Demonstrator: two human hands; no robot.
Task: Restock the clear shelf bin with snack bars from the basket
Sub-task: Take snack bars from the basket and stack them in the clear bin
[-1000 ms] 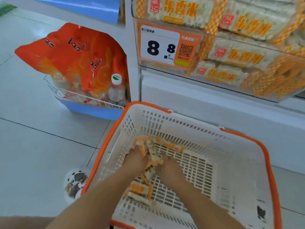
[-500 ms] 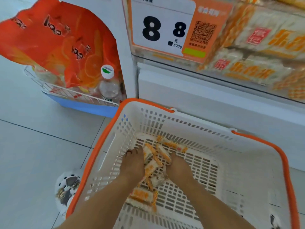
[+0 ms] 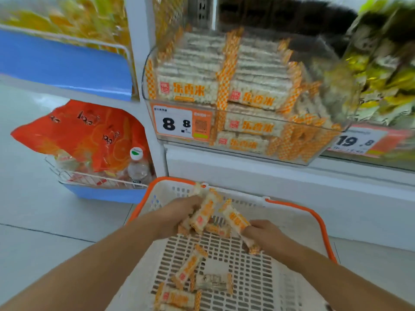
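On a white tiled shop floor, the clear shelf bin [image 3: 242, 122], stacked with bars marked "乐香米" and tagged "8.8" on its price label [image 3: 183, 124], stood above my hands. My left hand [image 3: 179, 215] gripped several snack bars [image 3: 203, 213]; my right hand [image 3: 266, 237] pinched another bar [image 3: 234, 218]. More lay below my fingers in the white, orange-rimmed basket [image 3: 296, 207].

You are in a shop: white shelving carries a clear plastic shelf bin [image 3: 244, 140] stacked with orange-and-white wrapped snack bars [image 3: 251, 97], orange-edged printed price tags [image 3: 183, 123] front the shelves, and an orange-rimmed white plastic shopping basket [image 3: 298, 209] stands on the pale tiled floor [image 3: 45, 216].
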